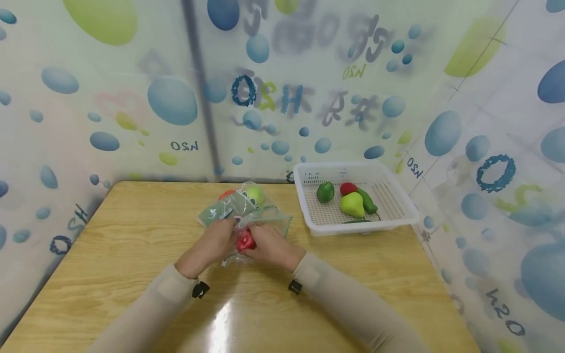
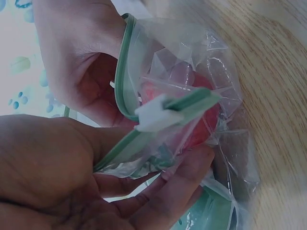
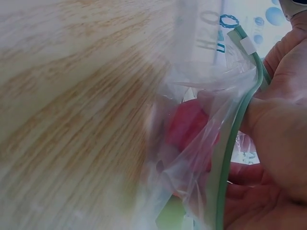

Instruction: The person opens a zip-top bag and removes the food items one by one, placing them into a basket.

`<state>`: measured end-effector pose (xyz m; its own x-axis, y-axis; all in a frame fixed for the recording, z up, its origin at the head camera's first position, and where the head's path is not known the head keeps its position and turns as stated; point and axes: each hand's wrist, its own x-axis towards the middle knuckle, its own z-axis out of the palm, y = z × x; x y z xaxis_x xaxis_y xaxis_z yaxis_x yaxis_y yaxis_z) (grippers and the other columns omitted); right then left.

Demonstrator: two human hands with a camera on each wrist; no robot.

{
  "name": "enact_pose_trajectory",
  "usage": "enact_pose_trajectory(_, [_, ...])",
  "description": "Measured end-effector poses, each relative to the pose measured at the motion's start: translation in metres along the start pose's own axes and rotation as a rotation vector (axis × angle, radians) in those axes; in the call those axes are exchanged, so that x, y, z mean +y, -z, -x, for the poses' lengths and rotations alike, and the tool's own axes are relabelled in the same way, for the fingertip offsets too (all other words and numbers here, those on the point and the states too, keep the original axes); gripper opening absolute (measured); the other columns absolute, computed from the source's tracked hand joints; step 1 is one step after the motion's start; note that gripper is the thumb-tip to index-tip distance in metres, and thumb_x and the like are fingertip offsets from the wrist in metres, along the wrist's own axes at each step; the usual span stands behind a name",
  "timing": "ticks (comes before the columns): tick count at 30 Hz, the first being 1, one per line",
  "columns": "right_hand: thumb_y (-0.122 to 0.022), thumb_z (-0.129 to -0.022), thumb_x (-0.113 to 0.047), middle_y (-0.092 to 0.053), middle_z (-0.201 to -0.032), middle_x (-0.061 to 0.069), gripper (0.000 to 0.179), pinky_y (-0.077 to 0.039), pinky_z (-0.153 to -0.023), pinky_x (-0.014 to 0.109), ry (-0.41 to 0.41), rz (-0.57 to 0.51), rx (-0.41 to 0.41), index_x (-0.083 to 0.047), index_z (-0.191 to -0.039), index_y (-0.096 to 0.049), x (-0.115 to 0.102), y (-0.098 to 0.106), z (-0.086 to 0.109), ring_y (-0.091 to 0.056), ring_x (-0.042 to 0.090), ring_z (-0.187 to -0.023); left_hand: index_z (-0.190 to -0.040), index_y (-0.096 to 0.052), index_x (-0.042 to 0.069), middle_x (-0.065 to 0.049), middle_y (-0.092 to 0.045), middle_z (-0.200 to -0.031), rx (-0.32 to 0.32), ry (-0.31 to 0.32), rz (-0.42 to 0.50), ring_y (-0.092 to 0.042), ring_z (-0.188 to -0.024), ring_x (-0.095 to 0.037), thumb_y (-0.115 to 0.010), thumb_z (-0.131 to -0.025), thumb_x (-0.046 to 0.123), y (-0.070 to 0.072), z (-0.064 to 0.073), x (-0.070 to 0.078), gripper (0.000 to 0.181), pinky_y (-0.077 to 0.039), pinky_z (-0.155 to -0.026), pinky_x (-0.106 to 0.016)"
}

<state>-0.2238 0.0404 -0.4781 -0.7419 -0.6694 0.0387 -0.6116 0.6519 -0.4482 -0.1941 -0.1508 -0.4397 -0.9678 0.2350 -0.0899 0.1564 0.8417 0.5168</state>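
Note:
A clear zip bag (image 1: 269, 215) with a green seal strip and a white slider lies between both hands. My left hand (image 1: 219, 239) holds the bag's rim, and the left wrist view shows its fingers (image 2: 184, 175) along the outside. Reaching through the mouth, my right hand (image 1: 270, 243) grips a glossy, rounded red fruit or vegetable (image 1: 245, 240). In the left wrist view this red piece (image 2: 206, 117) shows through the plastic, as it does in the right wrist view, low in the bag (image 3: 189, 124).
Just behind, another clear bag (image 1: 216, 211) holds a round green piece (image 1: 255, 195) and a red one (image 1: 227, 194). A white basket (image 1: 399, 215) at the right back contains a green bell pepper (image 1: 325, 192), a yellow-green pear-shaped piece (image 1: 352, 205) and other produce. Patterned walls border the wooden table (image 1: 145, 220).

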Motion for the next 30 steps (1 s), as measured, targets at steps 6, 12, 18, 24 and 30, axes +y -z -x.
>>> enact_pose_trajectory(6, [-0.092, -0.102, -0.018, -0.080, -0.143, 0.013, 0.058, -0.065, -0.110, 0.026, -0.008, -0.034, -0.005, -0.002, -0.151, -0.066, -0.003, 0.005, 0.001, -0.081, 0.023, -0.131, -0.128, -0.071, -0.008, -0.020, -0.078, -0.111, -0.006, 0.009, 0.015, -0.072, -0.095, -0.027, -0.067, -0.114, 0.007, 0.000, -0.002, -0.003, 0.020, -0.065, -0.082, -0.043])
enact_pose_trajectory(12, [-0.093, -0.101, -0.016, -0.071, -0.162, 0.014, 0.076, -0.058, -0.125, 0.035, 0.022, -0.064, 0.029, -0.005, -0.167, -0.055, -0.001, 0.011, 0.006, -0.071, 0.027, -0.150, -0.109, -0.073, -0.002, -0.012, -0.073, -0.093, 0.056, -0.005, 0.033, -0.066, -0.079, -0.021, -0.075, -0.112, 0.013, 0.003, 0.001, -0.004, 0.015, -0.056, -0.067, -0.035])
enact_pose_trajectory(18, [-0.096, -0.099, -0.017, -0.071, -0.160, 0.017, 0.079, -0.058, -0.126, 0.039, -0.001, -0.020, 0.059, -0.001, -0.166, -0.057, -0.002, 0.024, 0.016, -0.071, 0.030, -0.149, -0.098, -0.072, 0.002, -0.008, -0.067, -0.083, 0.161, -0.044, 0.013, -0.061, -0.076, -0.022, -0.083, -0.107, 0.018, 0.008, 0.000, -0.008, 0.021, -0.050, -0.064, -0.036])
enact_pose_trajectory(24, [-0.093, -0.101, -0.018, -0.072, -0.154, 0.021, 0.071, -0.066, -0.115, 0.041, -0.088, -0.037, 0.042, 0.001, -0.160, -0.060, -0.008, 0.046, 0.028, -0.076, 0.032, -0.139, -0.091, -0.076, 0.005, -0.036, -0.073, -0.139, 0.284, -0.123, -0.040, -0.069, -0.129, -0.056, -0.088, -0.102, 0.019, 0.012, -0.007, -0.014, 0.021, -0.058, -0.110, -0.068])
enact_pose_trajectory(30, [-0.093, -0.101, -0.020, -0.072, -0.151, 0.021, 0.069, -0.067, -0.112, 0.045, -0.063, -0.036, 0.094, -0.001, -0.159, -0.062, -0.011, 0.067, 0.043, -0.075, 0.032, -0.135, -0.101, -0.068, 0.003, -0.043, -0.054, -0.168, 0.174, -0.153, 0.015, -0.071, -0.128, -0.055, -0.069, -0.113, 0.015, 0.014, -0.017, -0.025, 0.017, -0.064, -0.095, -0.057])
